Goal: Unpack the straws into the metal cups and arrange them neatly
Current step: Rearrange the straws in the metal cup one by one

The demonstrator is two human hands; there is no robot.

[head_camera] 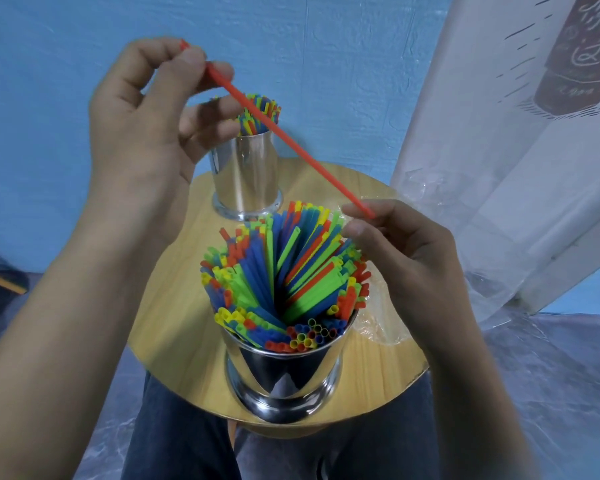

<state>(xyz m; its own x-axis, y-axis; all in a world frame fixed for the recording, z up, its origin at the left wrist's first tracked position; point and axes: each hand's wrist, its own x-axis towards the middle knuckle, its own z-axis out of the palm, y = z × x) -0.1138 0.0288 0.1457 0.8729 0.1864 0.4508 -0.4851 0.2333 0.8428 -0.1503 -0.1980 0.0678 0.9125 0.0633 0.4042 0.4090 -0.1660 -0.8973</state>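
A blue wall (326, 46) fills the background, with a pale printed sheet (499, 168) hanging at the right. In front stands a small round wooden bench (174, 306) over the person's lap.

Two metal cups stand on the bench. The near cup (284, 375) is packed with upright blue, green, red and yellow straws (278, 271) that fan outward at the top. The far cup (243, 174), behind it and well apart, holds a smaller bunch of coloured straws (260, 112).

A single red straw (291, 140) is held in the air above both cups. Its long axis runs diagonally, its upper end toward the far left and its lower end toward the near right. The left hand (136, 133) pinches the upper end between thumb and curled fingers (191, 58). The right hand (406, 258) pinches the lower end at its fingertips (357, 230), just above the right edge of the near cup's straws.

Crumpled clear plastic wrapping (378, 317) lies on the bench beside the near cup, under the right hand.
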